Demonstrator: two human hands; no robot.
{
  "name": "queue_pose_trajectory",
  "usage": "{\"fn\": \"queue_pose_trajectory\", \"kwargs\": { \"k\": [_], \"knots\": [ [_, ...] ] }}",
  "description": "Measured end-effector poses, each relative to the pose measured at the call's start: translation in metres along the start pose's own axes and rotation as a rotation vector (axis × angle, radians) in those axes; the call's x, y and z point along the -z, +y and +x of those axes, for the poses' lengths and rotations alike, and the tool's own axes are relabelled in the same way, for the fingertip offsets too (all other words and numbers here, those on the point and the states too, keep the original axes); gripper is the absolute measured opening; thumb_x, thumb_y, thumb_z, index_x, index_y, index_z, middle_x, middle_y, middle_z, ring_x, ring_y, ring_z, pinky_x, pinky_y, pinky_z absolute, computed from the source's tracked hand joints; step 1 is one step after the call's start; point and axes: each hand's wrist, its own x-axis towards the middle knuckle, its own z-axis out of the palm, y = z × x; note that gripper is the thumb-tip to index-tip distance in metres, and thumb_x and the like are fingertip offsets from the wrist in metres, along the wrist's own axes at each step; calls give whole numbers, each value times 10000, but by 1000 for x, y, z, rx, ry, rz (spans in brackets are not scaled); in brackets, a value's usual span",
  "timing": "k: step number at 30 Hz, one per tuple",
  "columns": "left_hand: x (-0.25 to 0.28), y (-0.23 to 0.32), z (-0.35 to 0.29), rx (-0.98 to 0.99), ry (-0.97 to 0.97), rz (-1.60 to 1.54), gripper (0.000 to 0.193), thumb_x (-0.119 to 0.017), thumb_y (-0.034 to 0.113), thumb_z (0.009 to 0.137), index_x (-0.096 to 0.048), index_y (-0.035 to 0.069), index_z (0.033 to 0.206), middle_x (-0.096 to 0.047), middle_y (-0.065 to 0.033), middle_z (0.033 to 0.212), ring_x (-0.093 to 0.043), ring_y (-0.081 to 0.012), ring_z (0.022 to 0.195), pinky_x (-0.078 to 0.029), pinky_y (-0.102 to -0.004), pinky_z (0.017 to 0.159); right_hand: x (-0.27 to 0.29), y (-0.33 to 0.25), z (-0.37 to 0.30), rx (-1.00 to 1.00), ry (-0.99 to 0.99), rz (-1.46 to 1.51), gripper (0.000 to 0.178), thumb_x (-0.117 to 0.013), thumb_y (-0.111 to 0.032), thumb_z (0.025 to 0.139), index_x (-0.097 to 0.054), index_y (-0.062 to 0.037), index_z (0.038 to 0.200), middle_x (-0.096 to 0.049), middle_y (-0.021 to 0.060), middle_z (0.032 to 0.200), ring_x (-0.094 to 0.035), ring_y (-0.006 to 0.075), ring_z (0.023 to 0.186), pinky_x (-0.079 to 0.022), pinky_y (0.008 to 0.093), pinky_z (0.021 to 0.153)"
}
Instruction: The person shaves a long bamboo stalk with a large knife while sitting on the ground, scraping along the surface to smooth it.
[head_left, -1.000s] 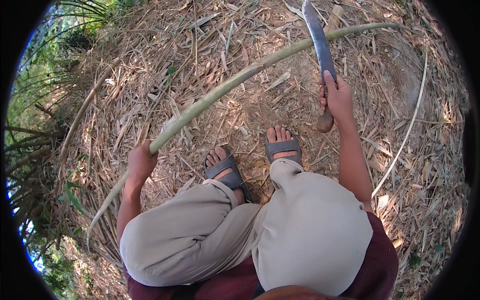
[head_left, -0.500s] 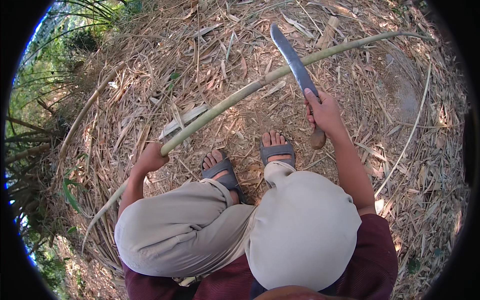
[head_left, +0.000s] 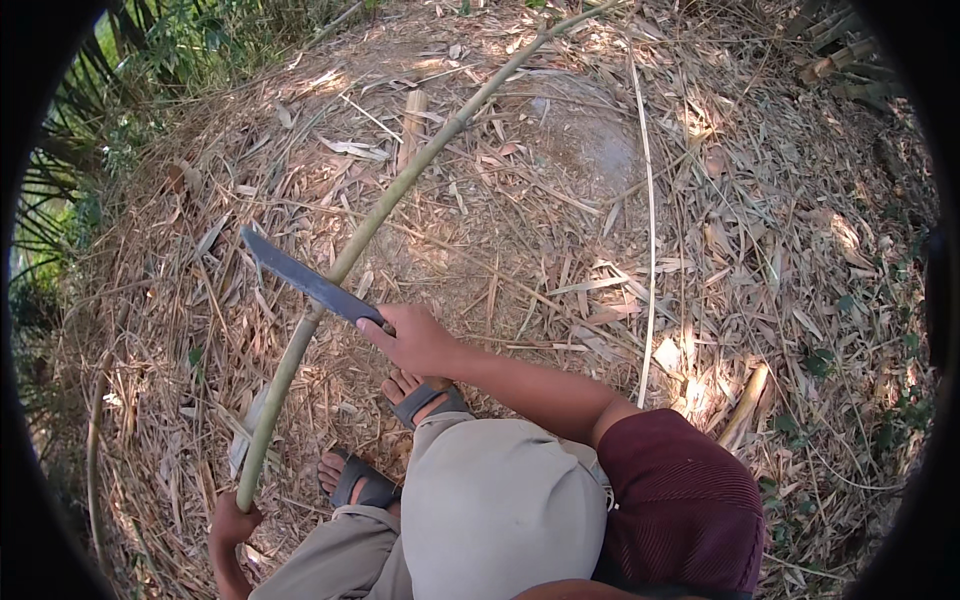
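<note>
A long green bamboo pole (head_left: 388, 205) runs from the lower left up to the far edge, bending slightly along its length. My left hand (head_left: 236, 520) is closed around its near end. In my right hand (head_left: 405, 338) is a machete (head_left: 305, 281), gripped by its handle, which the fingers mostly cover. The dark blade points to the upper left and lies across the pole near a joint. Whether it touches the pole or hovers just over it I cannot tell.
Dry bamboo leaves and husks cover the ground (head_left: 480, 280). A short cut bamboo piece (head_left: 411, 128) lies beyond the pole, and a thin pale stick (head_left: 647, 220) to the right. Another bamboo piece (head_left: 745, 405) lies by my right sleeve. My sandalled feet (head_left: 365, 483) are close to the pole.
The view has swung to the right, so the pole now appears steeper and farther left. My right hand has brought the machete leftward, its blade now angled flatter across the pole.
</note>
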Motion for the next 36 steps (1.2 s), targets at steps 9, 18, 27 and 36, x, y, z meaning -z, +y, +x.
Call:
{"fn": "queue_pose_trajectory", "kwargs": {
  "k": [9, 18, 27, 36],
  "knots": [
    [1, -38, 56, -121, -13, 52, 170, -678, 125, 684, -649, 8, 803, -644, -196, 707, -619, -273, 639, -503, -426, 645, -14, 21, 51, -232, 66, -57, 426, -568, -395, 996, -687, -8, 864, -665, 120, 672, -660, 244, 612, -519, 410, 625],
    [1, -26, 60, -66, -78, 5, 163, -713, 133, 644, -644, 0, 710, -643, -128, 640, -605, -242, 577, -498, -386, 606, -53, 34, 4, -363, -100, 226, 349, -568, -329, 1031, -563, -31, 850, -518, 12, 573, -505, 105, 433, -398, 282, 379],
    [6, -14, 64, -35, -111, -8, 141, -708, 101, 649, -645, 2, 726, -656, -130, 678, -630, -252, 632, -493, -395, 617, -43, 43, 20, -401, 99, 556, 358, -571, -357, 1032, -500, -43, 875, -486, 15, 593, -475, 102, 429, -388, 276, 368],
    [10, -19, 60, -19, -79, -34, 121, -691, 77, 649, -634, -4, 719, -634, -110, 645, -620, -222, 616, -492, -385, 624, -50, 42, 14, -417, 68, 433, 372, -545, -363, 1043, -513, -47, 848, -525, 11, 569, -500, 100, 437, -412, 296, 389]
  ]
}}
